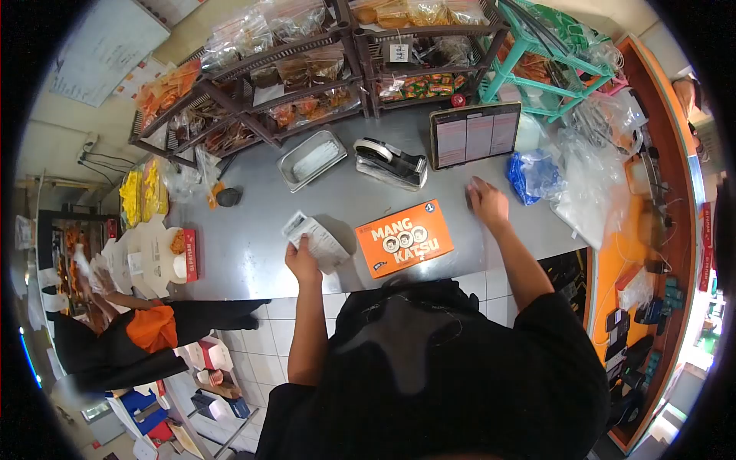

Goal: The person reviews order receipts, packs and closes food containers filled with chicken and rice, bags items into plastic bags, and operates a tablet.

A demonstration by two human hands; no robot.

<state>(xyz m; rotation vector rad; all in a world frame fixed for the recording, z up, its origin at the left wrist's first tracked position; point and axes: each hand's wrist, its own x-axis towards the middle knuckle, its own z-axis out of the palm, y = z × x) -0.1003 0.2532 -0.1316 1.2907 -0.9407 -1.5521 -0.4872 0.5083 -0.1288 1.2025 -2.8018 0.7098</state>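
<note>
My left hand (304, 259) is closed on a white printed receipt (325, 247), held up over the steel counter between thumb and fingers. To its right, an orange carton box (405, 238) lettered "MANG KATSU" lies flat on the counter, apart from both hands. My right hand (488, 203) is beside the counter's right part, its fingers curled in loosely, with nothing visible in them. Just beyond it a tablet (475, 136) stands propped up with a columned screen. A black tape dispenser (390, 162) sits left of the tablet.
A metal tray (312, 159) stands behind the receipt. Racks (307, 73) of bagged goods line the back. A blue plastic bag (534, 176) and clear bags lie at right. Open food boxes (146, 257) stand at left, where a co-worker in an orange apron (151, 328) works.
</note>
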